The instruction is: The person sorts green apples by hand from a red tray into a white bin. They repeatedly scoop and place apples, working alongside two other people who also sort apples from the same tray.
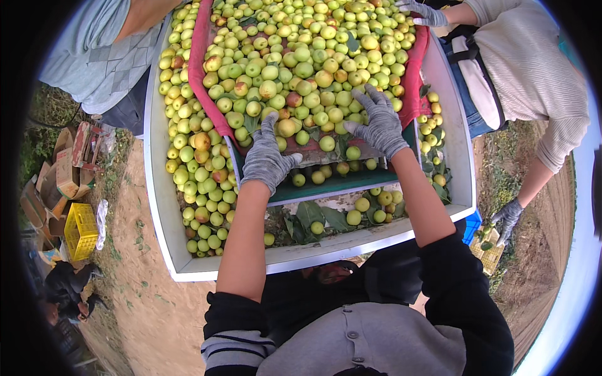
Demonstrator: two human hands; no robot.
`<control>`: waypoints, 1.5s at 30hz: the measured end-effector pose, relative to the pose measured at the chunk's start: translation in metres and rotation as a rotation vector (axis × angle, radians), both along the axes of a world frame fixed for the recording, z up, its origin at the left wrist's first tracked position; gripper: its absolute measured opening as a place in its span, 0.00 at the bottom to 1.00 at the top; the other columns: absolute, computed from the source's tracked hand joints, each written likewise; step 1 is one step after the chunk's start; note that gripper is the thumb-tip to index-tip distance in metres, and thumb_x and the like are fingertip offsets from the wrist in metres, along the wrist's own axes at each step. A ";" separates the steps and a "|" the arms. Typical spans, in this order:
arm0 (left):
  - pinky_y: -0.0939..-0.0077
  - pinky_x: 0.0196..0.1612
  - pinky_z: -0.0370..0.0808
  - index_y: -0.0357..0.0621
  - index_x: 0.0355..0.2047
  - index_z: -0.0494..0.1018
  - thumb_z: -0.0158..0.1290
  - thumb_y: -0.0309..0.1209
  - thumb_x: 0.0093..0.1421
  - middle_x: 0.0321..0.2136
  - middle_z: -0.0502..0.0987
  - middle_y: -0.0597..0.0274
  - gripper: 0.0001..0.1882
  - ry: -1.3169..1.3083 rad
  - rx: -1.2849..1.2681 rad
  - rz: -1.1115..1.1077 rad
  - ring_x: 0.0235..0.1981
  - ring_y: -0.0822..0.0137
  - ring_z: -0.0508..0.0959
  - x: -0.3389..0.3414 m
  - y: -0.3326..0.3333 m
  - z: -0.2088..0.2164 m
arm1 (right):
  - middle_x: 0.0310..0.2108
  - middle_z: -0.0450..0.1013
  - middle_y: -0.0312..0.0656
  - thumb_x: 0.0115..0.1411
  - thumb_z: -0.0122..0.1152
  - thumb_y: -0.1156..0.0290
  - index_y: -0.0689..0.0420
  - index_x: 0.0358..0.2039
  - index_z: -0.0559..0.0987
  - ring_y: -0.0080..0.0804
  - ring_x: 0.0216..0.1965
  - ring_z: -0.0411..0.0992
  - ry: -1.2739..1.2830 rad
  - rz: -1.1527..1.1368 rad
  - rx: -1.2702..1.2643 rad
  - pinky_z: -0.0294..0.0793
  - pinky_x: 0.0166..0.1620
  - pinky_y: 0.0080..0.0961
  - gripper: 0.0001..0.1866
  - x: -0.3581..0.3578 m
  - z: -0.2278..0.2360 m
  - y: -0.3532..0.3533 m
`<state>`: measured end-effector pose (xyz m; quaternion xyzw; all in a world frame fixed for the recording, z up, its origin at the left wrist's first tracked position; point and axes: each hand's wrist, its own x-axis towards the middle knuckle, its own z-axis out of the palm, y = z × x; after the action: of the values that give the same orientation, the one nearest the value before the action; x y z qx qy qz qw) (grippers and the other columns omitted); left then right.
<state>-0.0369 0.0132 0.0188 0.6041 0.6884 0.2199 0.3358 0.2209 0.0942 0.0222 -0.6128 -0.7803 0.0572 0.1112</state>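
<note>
Small round yellow-green fruits (pixel 276 72), some blushed brown-red and looking like jujubes, lie heaped on a sloping surface between red padded sides (pixel 199 69). At the lower left of the heap, my left hand (pixel 266 156), in a grey knit glove, rests its outstretched fingers against the fruits. My gloved right hand (pixel 380 122) reaches onto the lower right of the heap with fingers spread, palm toward the fruits. Neither hand grips one. Between my wrists, several fruits sit on a green ledge (pixel 332 186) below the slope.
A white-rimmed tray (pixel 157 207) surrounds the slope, with more fruits and leaves (pixel 310 216) in it. One person (pixel 106 69) stands at the left, another (pixel 520 62) at the right with a gloved hand (pixel 508 219) over a pale crate (pixel 488 254). A yellow crate (pixel 80 232) and cardboard boxes (pixel 66 172) lie left.
</note>
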 end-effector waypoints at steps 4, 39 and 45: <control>0.61 0.57 0.70 0.46 0.67 0.45 0.70 0.35 0.45 0.52 0.73 0.47 0.56 -0.082 -0.082 0.058 0.54 0.52 0.74 0.000 0.002 0.005 | 0.68 0.53 0.43 0.44 0.71 0.44 0.39 0.59 0.71 0.55 0.66 0.52 0.004 -0.028 -0.049 0.54 0.66 0.47 0.40 -0.008 -0.019 0.004; 0.64 0.58 0.70 0.35 0.63 0.56 0.68 0.34 0.47 0.54 0.71 0.42 0.46 0.114 -0.118 -0.007 0.55 0.51 0.73 -0.006 0.004 -0.017 | 0.64 0.61 0.36 0.53 0.63 0.45 0.39 0.57 0.73 0.42 0.63 0.59 0.009 0.319 0.123 0.58 0.63 0.43 0.31 -0.033 -0.011 0.028; 0.65 0.58 0.70 0.37 0.63 0.56 0.68 0.33 0.46 0.54 0.69 0.44 0.47 0.121 -0.053 -0.069 0.54 0.53 0.73 -0.009 0.003 -0.022 | 0.66 0.57 0.35 0.53 0.62 0.41 0.42 0.59 0.70 0.46 0.67 0.54 -0.013 0.402 -0.040 0.54 0.66 0.48 0.36 0.001 -0.021 0.012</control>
<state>-0.0455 0.0165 -0.0036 0.6304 0.6920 0.1529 0.3169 0.2223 0.1066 0.0014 -0.4473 -0.8862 0.0899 0.0805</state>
